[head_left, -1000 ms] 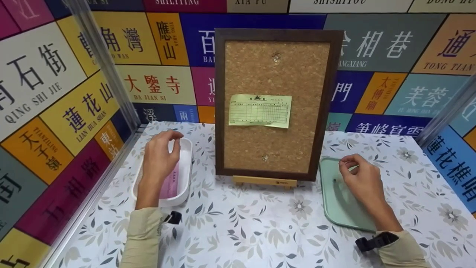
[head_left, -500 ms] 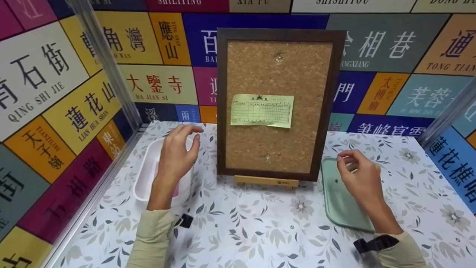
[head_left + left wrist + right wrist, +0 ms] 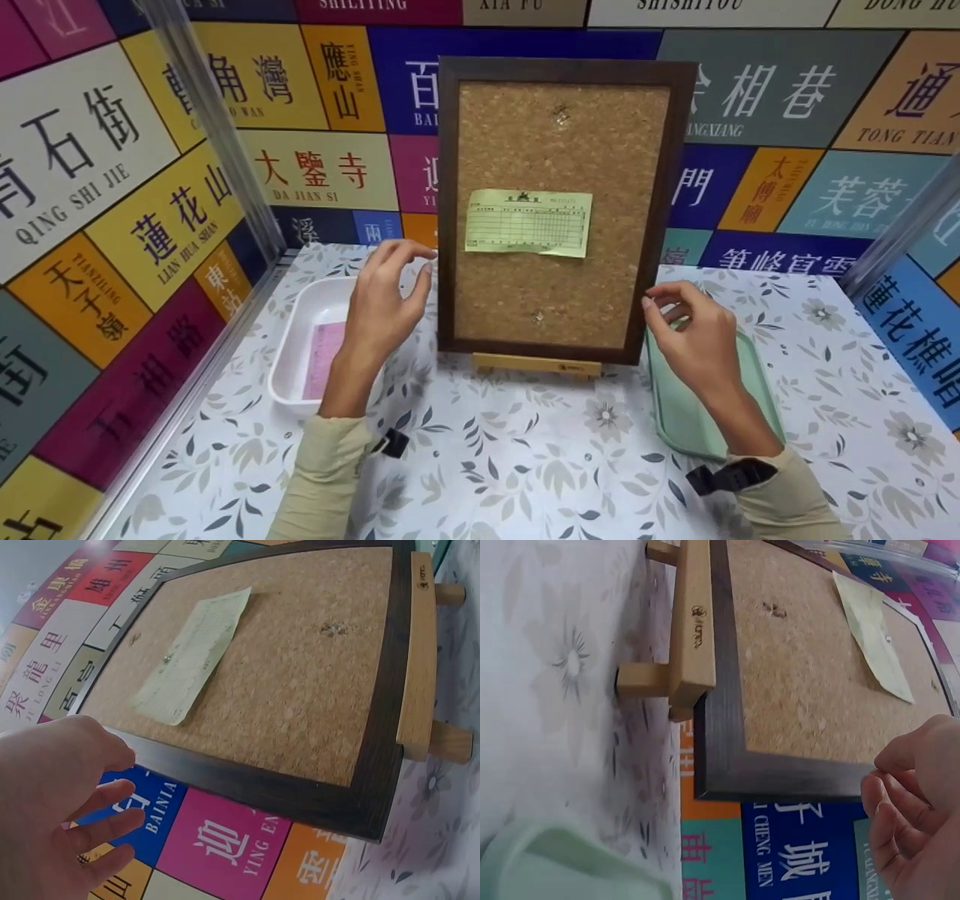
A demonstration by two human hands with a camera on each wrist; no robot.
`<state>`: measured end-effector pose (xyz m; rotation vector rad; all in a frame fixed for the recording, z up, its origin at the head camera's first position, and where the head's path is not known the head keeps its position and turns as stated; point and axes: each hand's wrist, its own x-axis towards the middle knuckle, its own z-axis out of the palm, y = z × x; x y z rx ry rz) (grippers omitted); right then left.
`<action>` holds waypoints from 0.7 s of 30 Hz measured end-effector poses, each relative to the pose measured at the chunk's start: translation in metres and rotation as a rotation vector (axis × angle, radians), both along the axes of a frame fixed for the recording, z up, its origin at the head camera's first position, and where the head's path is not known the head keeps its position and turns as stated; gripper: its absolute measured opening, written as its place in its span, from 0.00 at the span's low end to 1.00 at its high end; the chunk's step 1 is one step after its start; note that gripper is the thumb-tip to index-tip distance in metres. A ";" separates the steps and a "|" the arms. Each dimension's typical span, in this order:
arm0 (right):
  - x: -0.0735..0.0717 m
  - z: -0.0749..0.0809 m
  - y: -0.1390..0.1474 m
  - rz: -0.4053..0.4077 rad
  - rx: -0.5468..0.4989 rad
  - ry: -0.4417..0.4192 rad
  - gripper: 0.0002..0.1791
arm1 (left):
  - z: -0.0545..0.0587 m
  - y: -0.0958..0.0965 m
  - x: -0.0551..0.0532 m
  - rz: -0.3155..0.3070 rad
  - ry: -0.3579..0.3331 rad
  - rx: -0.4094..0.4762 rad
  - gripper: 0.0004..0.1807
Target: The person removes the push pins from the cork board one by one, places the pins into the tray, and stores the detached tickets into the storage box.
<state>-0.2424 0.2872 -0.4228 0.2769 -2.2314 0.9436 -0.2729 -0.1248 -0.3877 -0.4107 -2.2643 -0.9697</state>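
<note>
A framed corkboard (image 3: 585, 300) leans upright at the back of the table. On it hangs a yellow-green form slip (image 3: 526, 225), its lower part lifting off the cork; a small clear pin (image 3: 166, 659) shows on it in the left wrist view. My left hand (image 3: 386, 300) is beside the frame's left edge, fingers loosely bent, thumb and forefinger apart, holding nothing. By the right edge, my right hand (image 3: 697, 337) has thumb and forefinger pinched together. They hold something tiny, mostly hidden by the fingertips; I cannot tell its kind.
A wooden easel ledge (image 3: 536, 366) supports the board. To the left stands a white tub (image 3: 283, 367) with pink paper (image 3: 322, 360) inside. A green tray (image 3: 686, 412) lies on the right, partly under my right arm. Patterned walls enclose the table.
My left hand has moved right, from over the white tub to the board's left edge, nothing in it. My right hand has risen from the green tray toward the board's right edge, still pinched.
</note>
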 end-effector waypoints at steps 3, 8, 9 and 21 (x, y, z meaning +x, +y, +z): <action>-0.003 0.007 -0.008 0.015 0.008 0.014 0.05 | 0.001 0.006 -0.003 -0.019 0.016 0.010 0.09; -0.009 0.018 -0.021 0.054 0.008 0.050 0.04 | 0.004 0.016 -0.009 -0.021 0.025 0.011 0.09; -0.011 0.020 -0.023 0.063 0.008 0.058 0.04 | 0.005 0.018 -0.010 -0.018 0.027 0.010 0.09; -0.035 0.038 -0.055 0.137 0.004 0.100 0.04 | 0.011 0.034 -0.023 0.027 0.003 0.039 0.17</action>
